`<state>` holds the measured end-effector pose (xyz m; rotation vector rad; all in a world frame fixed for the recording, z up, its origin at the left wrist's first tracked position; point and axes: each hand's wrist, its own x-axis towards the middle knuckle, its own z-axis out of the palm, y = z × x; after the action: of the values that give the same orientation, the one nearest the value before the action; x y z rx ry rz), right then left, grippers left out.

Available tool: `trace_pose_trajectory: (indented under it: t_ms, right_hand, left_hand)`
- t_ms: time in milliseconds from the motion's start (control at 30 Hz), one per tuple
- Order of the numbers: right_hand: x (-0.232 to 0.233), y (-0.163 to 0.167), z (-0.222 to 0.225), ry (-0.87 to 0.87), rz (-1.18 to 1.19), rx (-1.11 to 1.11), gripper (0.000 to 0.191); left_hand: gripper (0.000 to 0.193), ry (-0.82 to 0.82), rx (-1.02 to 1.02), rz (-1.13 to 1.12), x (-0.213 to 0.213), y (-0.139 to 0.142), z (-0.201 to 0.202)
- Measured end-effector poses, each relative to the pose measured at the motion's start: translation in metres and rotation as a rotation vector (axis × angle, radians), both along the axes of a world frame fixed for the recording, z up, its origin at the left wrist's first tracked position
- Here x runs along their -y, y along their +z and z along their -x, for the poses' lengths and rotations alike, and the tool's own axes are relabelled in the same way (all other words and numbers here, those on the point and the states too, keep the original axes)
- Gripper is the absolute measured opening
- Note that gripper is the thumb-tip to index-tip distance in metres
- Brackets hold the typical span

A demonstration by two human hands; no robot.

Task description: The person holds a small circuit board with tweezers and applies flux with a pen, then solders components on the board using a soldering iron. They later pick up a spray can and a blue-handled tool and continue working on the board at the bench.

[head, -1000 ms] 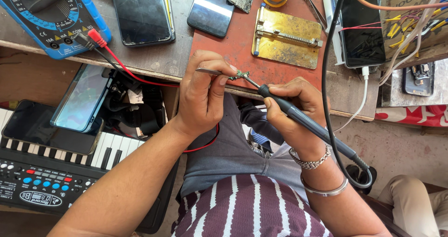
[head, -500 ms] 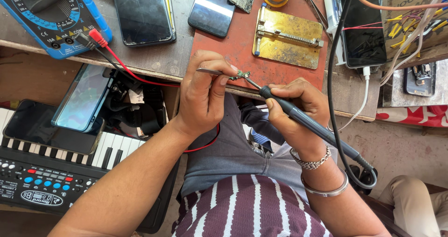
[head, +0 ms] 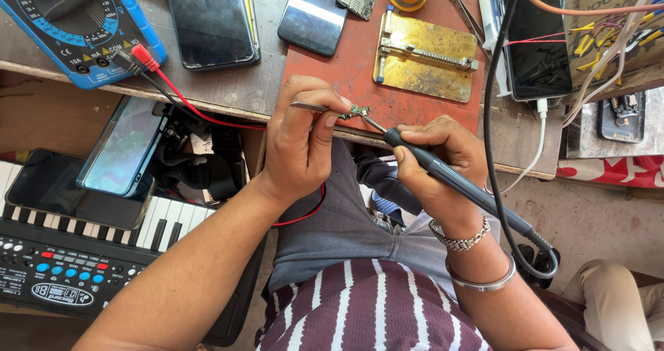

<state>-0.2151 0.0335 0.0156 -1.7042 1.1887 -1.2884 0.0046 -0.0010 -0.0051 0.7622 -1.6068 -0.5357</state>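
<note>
The left hand (head: 301, 143) pinches thin steel tweezers (head: 311, 107) between thumb and forefinger, its grip closed tight on them. At the tweezer tips sits a tiny green circuit part (head: 357, 111), held just above the near edge of the worn wooden bench (head: 228, 91). The right hand (head: 443, 161) wraps a dark, slender, pen-shaped soldering iron (head: 449, 178), grip clamped around its matte barrel; the fine metal tip touches the small part. A black rubber cable (head: 492, 150) loops from the iron's tail past the wrist, which wears a linked metal bracelet (head: 460, 240) and a plain bangle.

Behind the hands lies a rust-red mat (head: 346, 74) bearing a scuffed brass board holder (head: 425, 57) with a sliding rail. A glossy black phone (head: 211, 19) and a blue plastic multimeter (head: 76, 26) with a red lead rest further left. Below the bench edge stands a small black keyboard (head: 76, 254) with white keys.
</note>
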Motion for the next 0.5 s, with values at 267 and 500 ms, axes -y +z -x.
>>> trace_pose_trajectory:
  t_ms: [267,500]
  right_hand:
    - [0.002,-0.005,0.009,-0.027,-0.02,0.038,0.014]
    - [0.003,-0.01,0.013,-0.031,-0.068,0.144,0.014]
  left_hand:
    - [0.011,-0.006,0.0,-0.004,0.0,0.0,0.0]
    - [0.01,-0.001,0.005,0.001,0.0,0.001,0.0]
